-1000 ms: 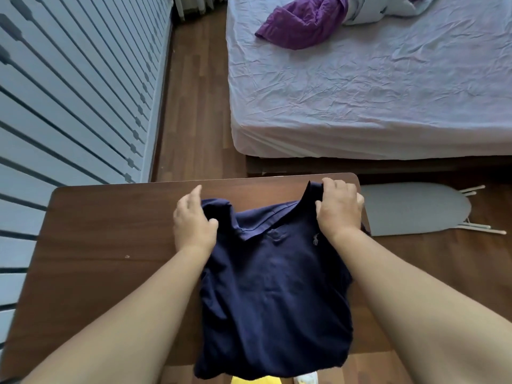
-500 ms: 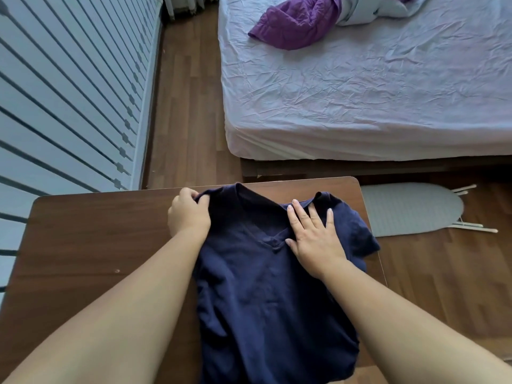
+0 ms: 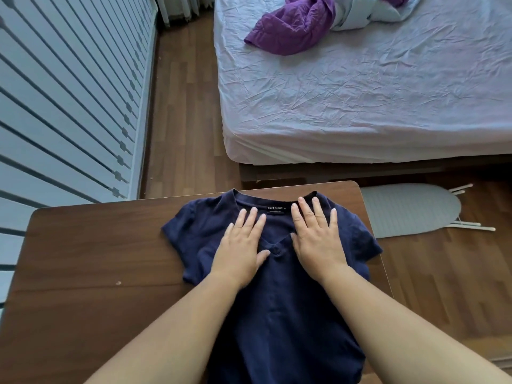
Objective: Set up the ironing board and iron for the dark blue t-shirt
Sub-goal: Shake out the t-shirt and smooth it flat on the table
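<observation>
Pressing flat on the chest of the dark blue t-shirt [image 3: 279, 314], both hands lie palm down with fingers spread, gripping nothing. The left hand [image 3: 240, 248] rests just left of the V-neck; the right hand [image 3: 316, 237] rests just right of it, fingertips close to the collar. The two hands are apart, with the neckline and its small label showing between them.

The t-shirt lies face up on a brown wooden table [image 3: 91, 261], collar toward the far edge and short sleeves spread to either side. Its right sleeve reaches the table's right edge, and its lower part runs out of the bottom of the view.

On the wooden floor [image 3: 185, 106], beyond the table's right far corner, the ironing board [image 3: 407, 212] lies flat, grey cover up, its white legs projecting to the right. Part of it is hidden by the table.

Farther off stands a bed [image 3: 360, 101] under a creased pale sheet, with a purple quilt [image 3: 293, 26] bunched near its far end. A slatted white panel [image 3: 63, 92] fills the left side.
</observation>
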